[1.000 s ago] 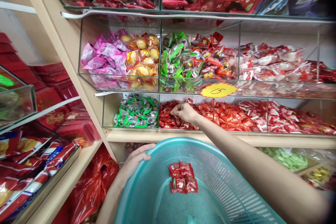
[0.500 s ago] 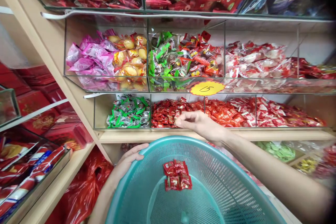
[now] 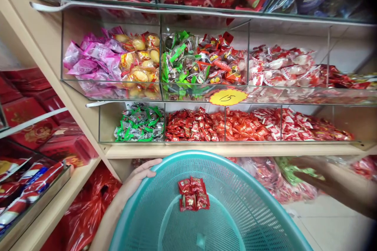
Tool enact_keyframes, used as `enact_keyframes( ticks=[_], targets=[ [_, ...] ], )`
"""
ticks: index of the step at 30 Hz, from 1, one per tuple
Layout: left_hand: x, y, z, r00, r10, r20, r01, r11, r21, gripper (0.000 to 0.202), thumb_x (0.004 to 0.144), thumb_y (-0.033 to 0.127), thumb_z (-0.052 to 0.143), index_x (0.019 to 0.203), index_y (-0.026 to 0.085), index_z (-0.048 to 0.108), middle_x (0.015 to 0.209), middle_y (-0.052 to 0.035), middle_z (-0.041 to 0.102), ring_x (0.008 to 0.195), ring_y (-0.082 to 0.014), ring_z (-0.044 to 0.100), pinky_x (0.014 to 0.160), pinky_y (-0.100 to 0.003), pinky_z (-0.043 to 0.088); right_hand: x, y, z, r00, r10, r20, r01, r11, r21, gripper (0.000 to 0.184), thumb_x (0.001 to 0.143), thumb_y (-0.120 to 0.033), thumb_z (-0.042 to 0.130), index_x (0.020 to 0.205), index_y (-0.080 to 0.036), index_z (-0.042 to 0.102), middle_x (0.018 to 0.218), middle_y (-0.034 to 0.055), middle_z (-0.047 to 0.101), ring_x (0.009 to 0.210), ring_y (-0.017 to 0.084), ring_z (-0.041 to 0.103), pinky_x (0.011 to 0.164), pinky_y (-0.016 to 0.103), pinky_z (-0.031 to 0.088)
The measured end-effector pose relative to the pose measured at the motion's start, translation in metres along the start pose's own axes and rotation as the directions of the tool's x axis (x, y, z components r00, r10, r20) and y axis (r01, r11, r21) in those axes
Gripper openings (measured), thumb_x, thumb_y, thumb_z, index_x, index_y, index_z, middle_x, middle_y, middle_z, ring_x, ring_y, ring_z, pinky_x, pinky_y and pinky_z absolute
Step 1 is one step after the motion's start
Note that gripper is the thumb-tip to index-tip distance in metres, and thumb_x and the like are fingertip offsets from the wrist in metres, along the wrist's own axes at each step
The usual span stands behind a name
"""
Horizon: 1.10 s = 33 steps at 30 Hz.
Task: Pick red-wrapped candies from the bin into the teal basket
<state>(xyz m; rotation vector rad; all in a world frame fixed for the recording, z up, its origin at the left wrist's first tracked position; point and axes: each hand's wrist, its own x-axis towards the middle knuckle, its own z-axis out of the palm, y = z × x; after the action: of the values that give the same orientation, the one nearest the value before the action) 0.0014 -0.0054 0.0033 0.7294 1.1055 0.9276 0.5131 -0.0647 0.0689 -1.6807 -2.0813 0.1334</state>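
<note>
A teal plastic basket [image 3: 253, 200] with perforated walls tilts toward me below the shelf. My left hand [image 3: 143, 172] is closed on its left rim, fingers curled over the edge. Inside the basket lie several small red wrapped candies [image 3: 193, 194], grouped together. My right hand [image 3: 312, 174] is off to the right, below the shelf edge, blurred by motion. Its fingers look apart, and I see nothing in them. Behind it are green packages [image 3: 285, 170]. Straight ahead, a clear bin holds red wrapped candies [image 3: 193, 125].
Clear bins above hold pink-wrapped sweets [image 3: 91, 57] and red-and-white packets [image 3: 282, 64]. A yellow price tag [image 3: 229, 97] reads 15. The wooden shelf edge [image 3: 235, 150] runs just beyond the basket. At lower left stand a side shelf [image 3: 59, 200] and a red plastic bag [image 3: 85, 208].
My right hand has left the red candy bin, moving right and down below the shelf edge, with its fingers spreading. The left hand keeps its hold on the basket. The view has shifted slightly.
</note>
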Motion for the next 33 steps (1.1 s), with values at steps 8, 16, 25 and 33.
enact_keyframes(
  ticks=[8, 16, 25, 33],
  targets=[
    [-0.001, -0.001, 0.002, 1.000, 0.029, 0.006, -0.029, 1.000, -0.002, 0.050, 0.055, 0.018, 0.067, 0.105, 0.020, 0.068, 0.083, -0.0038, 0.076, 0.096, -0.0264, 0.065, 0.084, -0.035, 0.047, 0.125, -0.155, 0.044, 0.873, -0.462, 0.154, 0.477, 0.875, -0.079, 0.060, 0.076, 0.002, 0.033, 0.127, -0.023, 0.052, 0.126, 0.0078, 0.054, 0.113, 0.019, 0.053, 0.094, 0.036, 0.044],
    [-0.018, 0.012, 0.009, 0.999, 0.028, -0.037, -0.026, 0.998, 0.062, 0.045, 0.060, 0.018, 0.066, 0.104, 0.021, 0.068, 0.085, -0.0016, 0.076, 0.075, -0.0194, 0.067, 0.071, -0.028, 0.048, 0.208, -0.175, 0.096, 0.856, -0.448, 0.256, 0.509, 0.817, -0.271, 0.050, 0.076, 0.004, 0.040, 0.119, -0.016, 0.054, 0.124, 0.0121, 0.051, 0.115, 0.019, 0.049, 0.091, 0.028, 0.041],
    [-0.010, 0.007, 0.004, 0.999, 0.044, 0.022, -0.042, 0.997, -0.060, 0.041, 0.056, 0.015, 0.066, 0.096, 0.020, 0.072, 0.093, -0.0046, 0.076, 0.086, -0.0242, 0.068, 0.082, -0.035, 0.048, 0.213, -0.180, 0.099, 0.865, -0.451, 0.219, 0.500, 0.801, -0.328, 0.024, 0.085, -0.011, 0.048, 0.106, -0.017, 0.057, 0.109, 0.0129, 0.058, 0.104, 0.022, 0.053, 0.083, 0.030, 0.042],
    [-0.005, 0.005, 0.001, 0.999, 0.030, 0.021, -0.029, 0.999, -0.045, 0.045, 0.054, 0.016, 0.067, 0.099, 0.020, 0.071, 0.092, -0.0048, 0.076, 0.091, -0.0267, 0.068, 0.086, -0.038, 0.047, 0.211, -0.188, 0.090, 0.977, -0.195, 0.085, 0.200, 0.979, -0.049, 0.020, 0.078, -0.030, 0.058, 0.091, -0.016, 0.063, 0.084, 0.0059, 0.066, 0.076, 0.017, 0.059, 0.067, 0.024, 0.041]
  ],
)
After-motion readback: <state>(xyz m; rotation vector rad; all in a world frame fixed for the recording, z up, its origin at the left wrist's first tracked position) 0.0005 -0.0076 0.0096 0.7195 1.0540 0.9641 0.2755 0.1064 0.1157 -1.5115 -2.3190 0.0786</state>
